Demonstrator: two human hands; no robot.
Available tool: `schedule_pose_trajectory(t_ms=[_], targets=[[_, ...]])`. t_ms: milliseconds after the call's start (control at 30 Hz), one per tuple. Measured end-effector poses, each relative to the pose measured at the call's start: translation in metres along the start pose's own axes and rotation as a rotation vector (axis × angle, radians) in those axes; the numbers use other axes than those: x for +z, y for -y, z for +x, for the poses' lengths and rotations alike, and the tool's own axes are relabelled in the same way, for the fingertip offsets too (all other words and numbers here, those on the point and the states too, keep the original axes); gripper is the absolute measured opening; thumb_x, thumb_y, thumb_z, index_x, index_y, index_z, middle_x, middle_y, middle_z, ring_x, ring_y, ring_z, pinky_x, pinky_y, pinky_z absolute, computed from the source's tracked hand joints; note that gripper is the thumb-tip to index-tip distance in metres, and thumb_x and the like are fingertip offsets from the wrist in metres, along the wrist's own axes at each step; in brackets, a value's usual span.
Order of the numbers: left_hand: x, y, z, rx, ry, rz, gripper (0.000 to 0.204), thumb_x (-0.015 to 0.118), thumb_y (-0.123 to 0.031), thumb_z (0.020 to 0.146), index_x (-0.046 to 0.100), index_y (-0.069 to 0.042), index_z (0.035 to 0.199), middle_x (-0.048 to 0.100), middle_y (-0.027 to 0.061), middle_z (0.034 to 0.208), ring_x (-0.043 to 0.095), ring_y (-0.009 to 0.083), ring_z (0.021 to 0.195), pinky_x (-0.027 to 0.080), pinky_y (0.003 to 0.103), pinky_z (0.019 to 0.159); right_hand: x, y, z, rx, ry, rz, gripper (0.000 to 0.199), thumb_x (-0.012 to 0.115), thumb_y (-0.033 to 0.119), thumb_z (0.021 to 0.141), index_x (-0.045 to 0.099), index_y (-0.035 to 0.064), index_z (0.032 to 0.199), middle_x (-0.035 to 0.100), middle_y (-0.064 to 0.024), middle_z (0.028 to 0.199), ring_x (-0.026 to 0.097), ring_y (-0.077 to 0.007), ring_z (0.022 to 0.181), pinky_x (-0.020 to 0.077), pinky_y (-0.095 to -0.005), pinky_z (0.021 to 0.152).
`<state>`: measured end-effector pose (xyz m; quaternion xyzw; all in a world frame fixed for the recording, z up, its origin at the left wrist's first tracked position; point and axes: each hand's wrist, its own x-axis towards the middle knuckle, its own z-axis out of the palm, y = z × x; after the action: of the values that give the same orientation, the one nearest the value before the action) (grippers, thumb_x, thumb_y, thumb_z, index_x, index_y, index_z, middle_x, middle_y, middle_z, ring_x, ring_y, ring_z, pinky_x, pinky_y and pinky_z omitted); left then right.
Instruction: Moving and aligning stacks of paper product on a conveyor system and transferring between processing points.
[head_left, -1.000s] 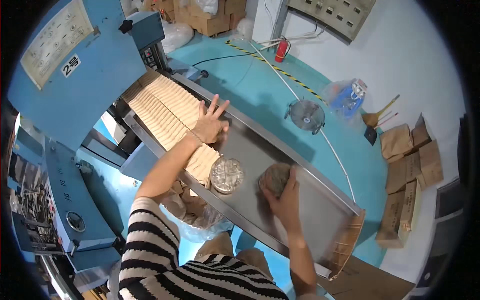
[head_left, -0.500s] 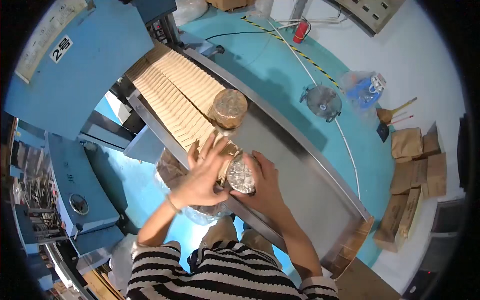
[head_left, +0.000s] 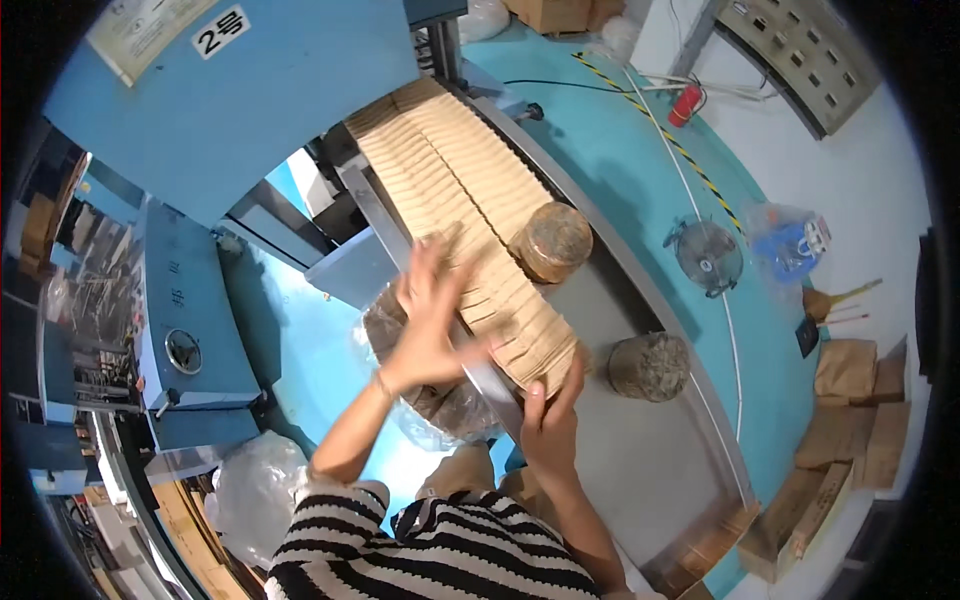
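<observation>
Two long rows of tan folded paper pieces (head_left: 480, 190), packed on edge, run down a metal chute. My right hand (head_left: 552, 435) grips the near end of the left row, its thumb and fingers against the last pieces. Over the row's left side my left hand (head_left: 425, 335) is open, fingers spread and slightly blurred, holding nothing. One tape-wrapped cylinder (head_left: 556, 242) stands against the end of the right row. A second, silvery-topped wrapped cylinder (head_left: 650, 367) is on the metal surface (head_left: 620, 460) to the right of my right hand, apart from it.
A large blue machine (head_left: 250, 100) stands at the far left end of the chute. The chute's raised metal rim (head_left: 640, 290) runs along the right. Below my left arm is a plastic-lined bag (head_left: 430, 400). Cardboard boxes (head_left: 835, 440) and a floor fan (head_left: 706, 255) are at right.
My right hand has let go of the silvery-topped cylinder, now standing farther right, and has moved to the left row's end. My left hand has lifted and spread. The view has shifted.
</observation>
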<state>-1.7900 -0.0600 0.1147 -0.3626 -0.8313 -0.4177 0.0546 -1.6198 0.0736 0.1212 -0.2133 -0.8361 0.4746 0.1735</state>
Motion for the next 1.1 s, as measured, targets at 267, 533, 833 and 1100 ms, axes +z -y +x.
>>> schedule_pose_trajectory(t_ms=[267, 533, 833, 1100], targets=[[-0.022, 0.185, 0.121, -0.540, -0.460, 0.050, 0.084, 0.065, -0.062, 0.079, 0.050, -0.003, 0.137, 0.056, 0.0212, 0.131, 0.037, 0.0371, 0.133, 0.019, 0.058, 0.105, 0.010, 0.011, -0.007, 0.043, 0.003, 0.008, 0.068, 0.049, 0.032, 0.100, 0.021, -0.0026, 0.151, 0.055, -0.0328, 0.127, 0.059, -0.0433, 0.115, 0.0466, -0.0415, 0.095], [-0.019, 0.187, 0.128, -0.500, -0.520, 0.128, 0.087, 0.067, -0.065, 0.077, 0.054, -0.002, 0.135, 0.056, 0.0218, 0.133, 0.034, 0.0371, 0.136, 0.021, 0.059, 0.104, 0.012, -0.003, -0.007, -0.047, -0.019, -0.083, 0.075, 0.055, 0.036, 0.097, 0.021, -0.0070, 0.149, 0.049, -0.0346, 0.133, 0.054, -0.0424, 0.122, 0.0443, -0.0408, 0.100], [-0.020, 0.176, 0.117, -0.455, -0.582, 0.215, 0.079, 0.065, -0.063, 0.079, 0.061, -0.002, 0.130, 0.059, 0.0232, 0.129, 0.039, 0.0363, 0.135, 0.022, 0.057, 0.105, 0.012, 0.007, -0.014, -0.026, 0.001, -0.061, 0.080, 0.058, 0.039, 0.093, 0.024, -0.0114, 0.146, 0.044, -0.0363, 0.138, 0.050, -0.0461, 0.125, 0.0430, -0.0430, 0.103], [-0.015, 0.159, 0.111, -0.490, -0.617, 0.288, 0.068, 0.066, -0.060, 0.078, 0.066, -0.003, 0.115, 0.064, 0.0202, 0.118, 0.044, 0.0358, 0.128, 0.028, 0.056, 0.099, 0.006, 0.019, -0.026, 0.090, 0.002, -0.140, 0.082, 0.067, 0.033, 0.089, 0.026, -0.0080, 0.147, 0.035, -0.0386, 0.141, 0.044, -0.0516, 0.124, 0.0412, -0.0476, 0.102]])
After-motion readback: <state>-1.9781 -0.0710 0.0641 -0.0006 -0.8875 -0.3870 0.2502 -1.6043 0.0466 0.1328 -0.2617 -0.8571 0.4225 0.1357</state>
